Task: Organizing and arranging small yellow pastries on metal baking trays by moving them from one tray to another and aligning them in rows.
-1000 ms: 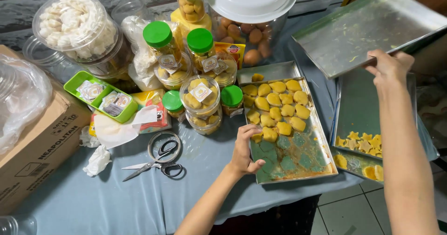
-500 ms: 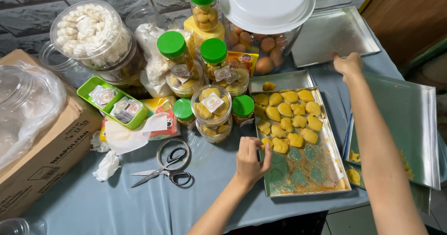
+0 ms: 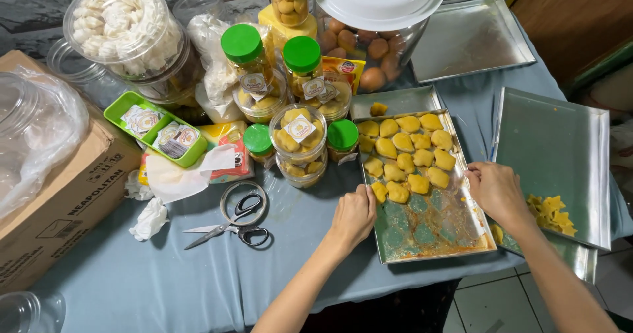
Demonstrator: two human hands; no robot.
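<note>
A metal baking tray lies in front of me on the blue cloth, with several yellow cookies on its far half and greasy marks on its near half. My left hand grips the tray's left edge. My right hand holds its right edge. A second tray to the right holds a few yellow cookie pieces at its near corner. A third, bare tray sits at the back right.
Green-lidded jars of cookies stand left of the tray. Scissors and a tape roll lie nearby. A cardboard box, a green label tray, a tub of white snacks and a white-lidded container crowd the back.
My right hand came back from the far tray to the cookie tray's right edge. My left hand shifted onto the left edge. The right-hand tray now lies flat with cookie pieces showing.
</note>
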